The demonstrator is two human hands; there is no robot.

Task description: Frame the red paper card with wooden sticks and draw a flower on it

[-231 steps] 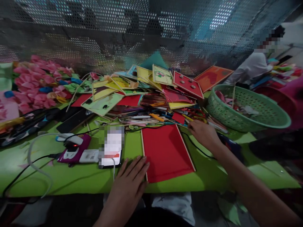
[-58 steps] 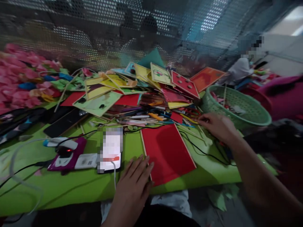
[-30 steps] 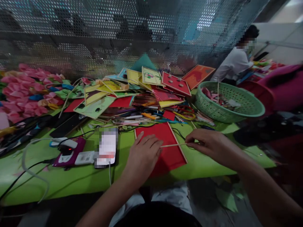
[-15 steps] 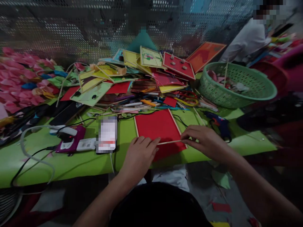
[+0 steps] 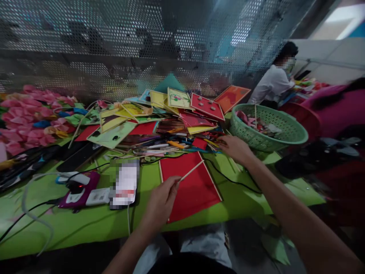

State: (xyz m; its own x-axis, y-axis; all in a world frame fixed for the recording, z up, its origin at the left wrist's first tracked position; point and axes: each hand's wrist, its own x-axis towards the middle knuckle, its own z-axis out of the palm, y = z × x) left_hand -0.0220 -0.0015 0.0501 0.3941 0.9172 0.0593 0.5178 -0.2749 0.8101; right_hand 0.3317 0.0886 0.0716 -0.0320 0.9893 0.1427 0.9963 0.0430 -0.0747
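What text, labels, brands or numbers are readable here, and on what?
None readable.
Phone: screen pixelated, unreadable.
White adapter: any marking too small and blurred to read.
Piled cards: pictures and shapes; any lettering too small to read.
Red sheet and stick: no text visible.

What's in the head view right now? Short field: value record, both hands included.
left hand: holding a thin stick over the red sheet
right hand: by the heap of pens and sticks; grip unclear
sheet edging: pale strips along left and right sides
left of sheet: phone, purple power strip
behind heap: piled cards
far right: green basket
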